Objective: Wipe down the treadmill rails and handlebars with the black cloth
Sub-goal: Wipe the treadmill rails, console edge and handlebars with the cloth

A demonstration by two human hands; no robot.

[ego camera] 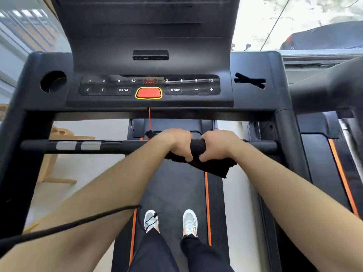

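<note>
Black cloth (198,147) wrapped over the treadmill's front handlebar (112,147), gripped by both hands.
The left hand (173,143) and right hand (219,146) curl round cloth and handlebar side by side, right of the handlebar's middle; a loose cloth end hangs below it. Above the handlebar's left end, the console's round cup holder (53,81) lies in shadow, its contents indiscernible.

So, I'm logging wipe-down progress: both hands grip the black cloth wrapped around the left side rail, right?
Not quite. The head view shows the left hand and the right hand both gripping the black cloth, but it is wrapped around the horizontal handlebar in front of the person, below the console, not the left side rail.
</note>
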